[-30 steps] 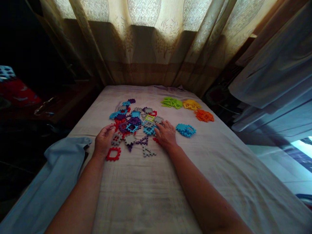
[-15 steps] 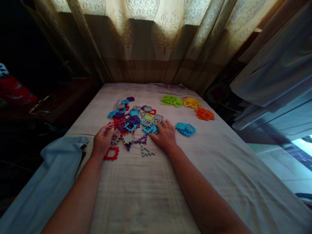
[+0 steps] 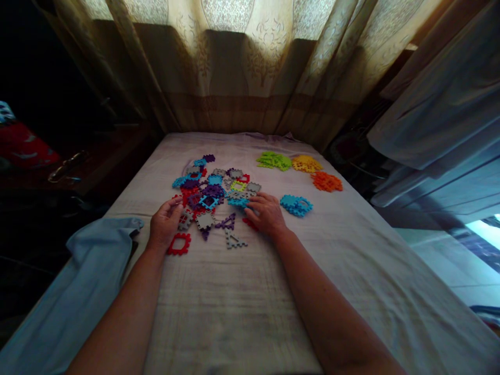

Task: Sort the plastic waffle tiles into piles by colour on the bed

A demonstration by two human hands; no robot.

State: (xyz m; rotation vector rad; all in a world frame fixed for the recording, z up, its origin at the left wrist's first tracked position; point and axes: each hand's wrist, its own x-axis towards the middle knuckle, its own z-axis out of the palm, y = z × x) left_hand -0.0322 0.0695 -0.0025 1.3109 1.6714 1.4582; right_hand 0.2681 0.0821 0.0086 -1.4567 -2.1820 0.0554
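Hands: left (image 3: 164,225) curled beside grey piece (image 3: 185,221); right (image 3: 267,214) half-open, touching blue piece (image 3: 237,202)

Extends bare left forearm (image 3: 128,302) and right forearm (image 3: 322,297) forward, slanting inward | holds left hand (image 3: 164,225) half-curled, fingers bent near thumb | holds right hand (image 3: 269,215) palm down, fingers bent and angled leftward | has both hands well apart

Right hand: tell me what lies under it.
A red piece pokes out from beneath the right hand, which also overlaps a blue toothed piece. The covered parts of both, and anything wholly under the hand, cannot be seen.
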